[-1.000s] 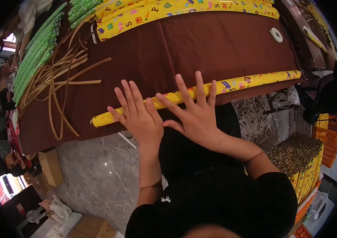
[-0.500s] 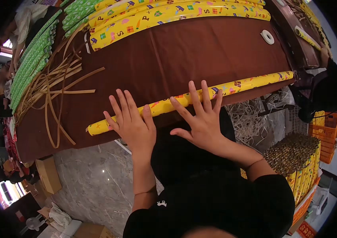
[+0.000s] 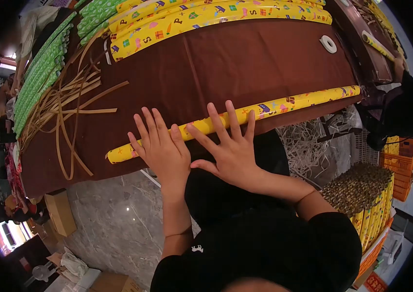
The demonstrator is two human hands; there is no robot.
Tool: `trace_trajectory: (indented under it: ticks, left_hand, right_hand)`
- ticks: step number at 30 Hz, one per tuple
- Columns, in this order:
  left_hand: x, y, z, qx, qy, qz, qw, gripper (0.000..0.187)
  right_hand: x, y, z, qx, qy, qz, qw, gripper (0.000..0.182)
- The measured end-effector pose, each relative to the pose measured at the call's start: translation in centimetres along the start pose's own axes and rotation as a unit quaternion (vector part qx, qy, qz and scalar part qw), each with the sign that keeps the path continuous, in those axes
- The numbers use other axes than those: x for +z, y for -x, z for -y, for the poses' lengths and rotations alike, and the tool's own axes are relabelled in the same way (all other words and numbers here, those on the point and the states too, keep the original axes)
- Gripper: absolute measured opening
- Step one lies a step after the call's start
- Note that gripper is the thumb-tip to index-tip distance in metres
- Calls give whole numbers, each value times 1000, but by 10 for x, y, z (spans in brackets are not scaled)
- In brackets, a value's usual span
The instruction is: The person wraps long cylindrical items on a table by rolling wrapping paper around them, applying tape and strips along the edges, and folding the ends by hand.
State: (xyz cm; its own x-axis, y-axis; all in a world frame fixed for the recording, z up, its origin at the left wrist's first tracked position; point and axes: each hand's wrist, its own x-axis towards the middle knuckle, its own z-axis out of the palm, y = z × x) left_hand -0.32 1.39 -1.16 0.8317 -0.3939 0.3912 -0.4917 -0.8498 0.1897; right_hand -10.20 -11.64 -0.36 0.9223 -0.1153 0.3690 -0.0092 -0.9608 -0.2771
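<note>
A tight roll of yellow patterned wrapping paper lies along the near edge of the table, which has a dark brown cover. My left hand rests flat on the roll left of its middle, fingers stretched out. Close beside it, my right hand lies on the roll with its fingers spread and its thumb almost at the left hand. Neither hand grips the paper. The parts of the roll beneath my fingers are hidden.
Yellow wrapping paper sheets lie at the far side, green rolls and brown strips at the left. A white tape roll sits far right. An orange crate holds upright finished rolls. Another person's hand touches a roll at right.
My right hand has slid left along the roll, closer to my left hand. The left hand and the roll stay nearly in place.
</note>
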Motion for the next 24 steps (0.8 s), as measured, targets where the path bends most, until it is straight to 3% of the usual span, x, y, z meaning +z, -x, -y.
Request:
trace_trajectory:
  ticks: [10,18,24]
  left_hand:
    - [0,-1,-2,2,-9,0,1000,48]
    - [-1,-3,1,7,-15,-1,1000,48]
    - [0,-3,0,5,-13,-1,1000,49]
  right_hand:
    - [-12,7,-17,37,14,9,999,75]
    - [-7,12,-35,-13,35,-34,999,61]
    - [-10,6,-21,-26,-14,-33,999,65]
